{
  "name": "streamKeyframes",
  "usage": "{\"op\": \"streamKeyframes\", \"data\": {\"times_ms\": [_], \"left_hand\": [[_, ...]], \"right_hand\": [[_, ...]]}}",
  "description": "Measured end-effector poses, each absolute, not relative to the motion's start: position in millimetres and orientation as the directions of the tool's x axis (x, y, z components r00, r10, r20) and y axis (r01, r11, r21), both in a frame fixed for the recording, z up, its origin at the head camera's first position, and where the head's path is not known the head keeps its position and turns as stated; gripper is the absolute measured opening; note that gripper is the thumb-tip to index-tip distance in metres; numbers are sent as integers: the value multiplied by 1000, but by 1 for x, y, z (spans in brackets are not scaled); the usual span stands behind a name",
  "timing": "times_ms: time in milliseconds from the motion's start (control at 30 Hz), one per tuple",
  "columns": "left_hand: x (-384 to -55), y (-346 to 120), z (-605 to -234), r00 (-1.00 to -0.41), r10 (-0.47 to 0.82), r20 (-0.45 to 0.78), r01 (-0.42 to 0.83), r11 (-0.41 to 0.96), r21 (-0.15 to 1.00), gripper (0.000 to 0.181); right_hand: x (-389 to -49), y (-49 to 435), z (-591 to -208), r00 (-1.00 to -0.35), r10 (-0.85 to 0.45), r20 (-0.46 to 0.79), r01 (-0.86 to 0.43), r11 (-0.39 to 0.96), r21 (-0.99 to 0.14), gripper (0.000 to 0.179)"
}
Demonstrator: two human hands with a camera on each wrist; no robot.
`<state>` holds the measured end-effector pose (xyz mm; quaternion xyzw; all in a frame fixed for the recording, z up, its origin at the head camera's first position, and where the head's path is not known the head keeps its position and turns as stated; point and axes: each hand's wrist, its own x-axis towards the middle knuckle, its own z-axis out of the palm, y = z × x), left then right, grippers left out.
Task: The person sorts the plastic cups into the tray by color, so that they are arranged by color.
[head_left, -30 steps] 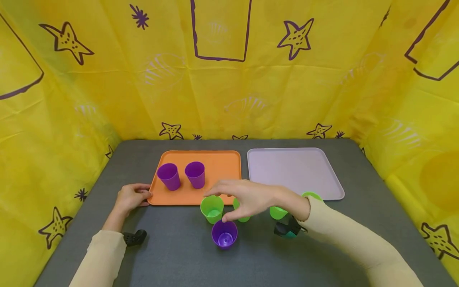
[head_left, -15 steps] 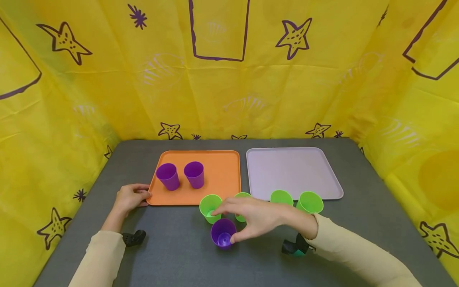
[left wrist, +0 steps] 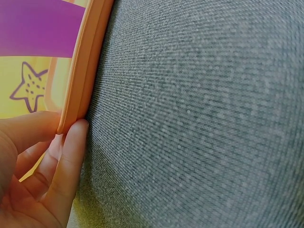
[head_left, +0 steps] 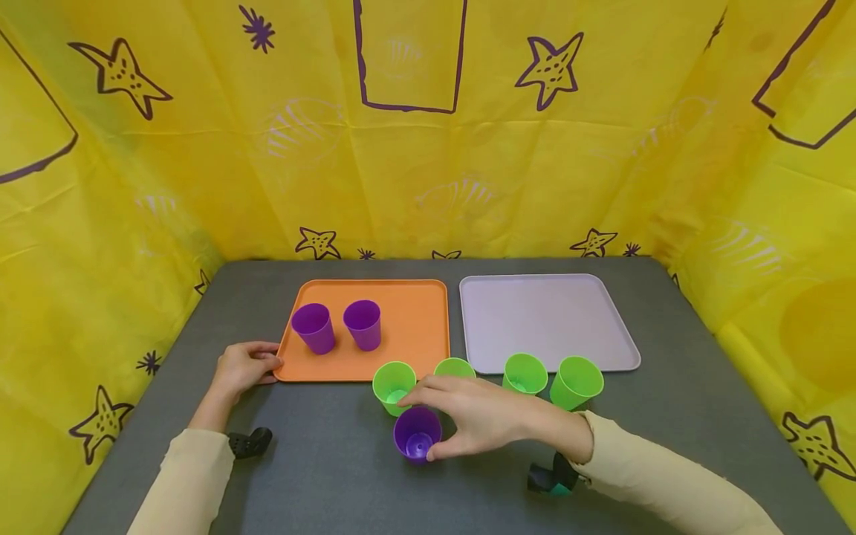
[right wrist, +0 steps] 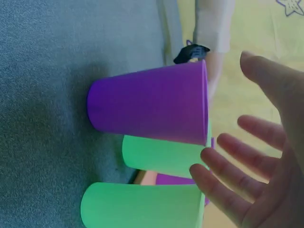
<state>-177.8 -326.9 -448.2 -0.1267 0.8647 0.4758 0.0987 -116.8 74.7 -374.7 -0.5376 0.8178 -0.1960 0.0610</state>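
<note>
Fingers (right wrist: 232,172) of right hand (head_left: 478,416) apart, just shifted toward 5 o'clock, bracketing purple cup (head_left: 416,440); seemingly ungripped yet. Left hand (head_left: 241,369) pinches orange tray (head_left: 411,319) at 8 o'clock.

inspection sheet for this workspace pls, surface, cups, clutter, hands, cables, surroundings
Surface: dark gray tabletop, with an orange tray left of a pale lavender tray.
Cups: two purple cups on the orange tray; a third purple cup upright on the tabletop; four green cups behind it and to its right.
Clutter: nothing seen.
Left hand: pinches the orange tray's left edge.
Right hand: open fingers near the third purple cup's rim.
Cables: nothing seen.
Surroundings: yellow starfish-patterned cloth behind and at both sides.
</note>
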Motion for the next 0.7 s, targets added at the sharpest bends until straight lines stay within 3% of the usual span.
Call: {"op": "streamKeyframes", "data": {"times_ms": [700], "left_hand": [[-177, -327, -448, -951, -116, -286, -303, 521, 798, 43]], "right_hand": [[-109, 69, -396, -456, -883, 113, -834, 379, -401, 62]]}}
